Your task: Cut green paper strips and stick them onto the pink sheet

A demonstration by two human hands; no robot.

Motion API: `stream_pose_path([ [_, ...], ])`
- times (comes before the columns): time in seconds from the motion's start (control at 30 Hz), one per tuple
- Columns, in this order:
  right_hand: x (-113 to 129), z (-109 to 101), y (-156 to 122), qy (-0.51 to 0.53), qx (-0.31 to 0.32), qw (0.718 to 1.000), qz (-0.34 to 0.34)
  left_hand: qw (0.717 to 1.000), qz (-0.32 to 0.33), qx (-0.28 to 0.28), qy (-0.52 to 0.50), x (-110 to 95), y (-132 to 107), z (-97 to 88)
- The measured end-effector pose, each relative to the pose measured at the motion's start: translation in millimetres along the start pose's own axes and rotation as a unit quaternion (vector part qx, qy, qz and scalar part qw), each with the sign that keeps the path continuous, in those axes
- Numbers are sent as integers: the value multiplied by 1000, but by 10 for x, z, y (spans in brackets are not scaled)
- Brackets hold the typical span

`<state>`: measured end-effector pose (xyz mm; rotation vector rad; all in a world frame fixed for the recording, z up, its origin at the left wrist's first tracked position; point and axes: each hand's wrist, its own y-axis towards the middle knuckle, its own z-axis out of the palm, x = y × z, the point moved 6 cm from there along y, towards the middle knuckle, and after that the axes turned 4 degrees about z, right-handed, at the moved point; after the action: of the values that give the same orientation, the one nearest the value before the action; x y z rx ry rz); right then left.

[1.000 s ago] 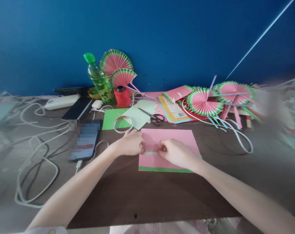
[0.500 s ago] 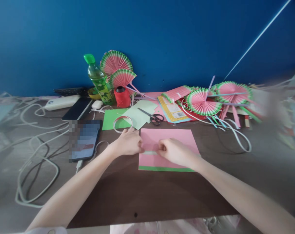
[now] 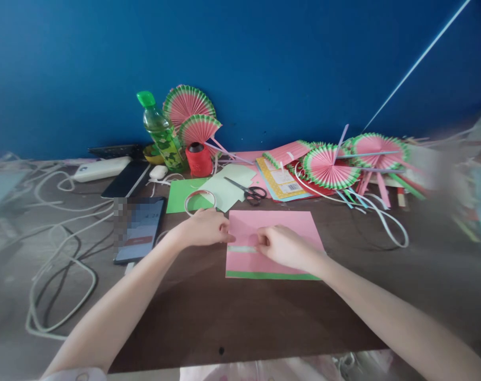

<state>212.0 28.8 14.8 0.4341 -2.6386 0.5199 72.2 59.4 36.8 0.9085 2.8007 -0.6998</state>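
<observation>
Right-hand fingers (image 3: 263, 242) curl in, tips down at the pale strip (image 3: 241, 249) lying across the pink paper sheet (image 3: 256, 263); can't tell if they pinch the strip or just press. Left hand (image 3: 204, 228) also has curled fingers, at the sheet's left edge just above the strip's end; can't tell if anything is gripped. Right hand (image 3: 283, 246) covers the rest of the strip. Pink sheet lies flat on the bench (image 3: 244, 317), between and under the hands, green band (image 3: 272, 275) along the near edge. Beyond left hand: tape roll (image 3: 200, 192) partly on green paper (image 3: 177, 198), pale green paper beside it, black-handled scissors (image 3: 255, 196) on the pale paper's right side. Phone (image 3: 139, 235) left of the left hand, white cables (image 3: 94, 280) looped nearby. Farther back: green-capped bottle (image 3: 163, 137), red thread spool (image 3: 199, 161), two pink-green pleated paper fans (image 3: 188, 106) near the blue wall (image 3: 240, 63). Back right: yellow packet (image 3: 274, 177), more pleated pink-green rounds (image 3: 331, 165), paper strips. Far right blurred.
</observation>
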Motion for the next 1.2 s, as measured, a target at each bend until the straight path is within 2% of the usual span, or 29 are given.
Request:
stream_pose_path([
  [0.13,-18,15,9,-8,2,1000,13,1000,-5,-1,25,-51,35,83],
  [0.27,-16,-28,25,-40,18,999,27,1000,-15,-5,15,-4,39,125],
  [0.43,-44,-122,45,-105,69,991,49,1000,-7,-21,16,37,40,134],
  [0.57,-88,-156,54,-92,97,990,54,999,-1,-27,23,-2,16,126],
  [0.67,-109,-165,54,-72,91,992,42,1000,9,-5,13,-10,-37,87],
  [0.73,-123,-161,52,-61,84,994,34,1000,-11,2,-4,58,-84,23],
  [0.87,-141,-152,59,-41,71,996,31,990,-75,-115,16,286,-163,-237],
  [0.93,-133,-158,75,-39,64,997,33,982,-101,-153,37,383,-177,-290],
  [1.07,-96,-201,125,-48,61,996,41,979,-136,-142,46,505,-142,-221],
  [1.2,-14,-323,191,-63,42,997,6,987,-120,-102,25,558,-105,-160],
])
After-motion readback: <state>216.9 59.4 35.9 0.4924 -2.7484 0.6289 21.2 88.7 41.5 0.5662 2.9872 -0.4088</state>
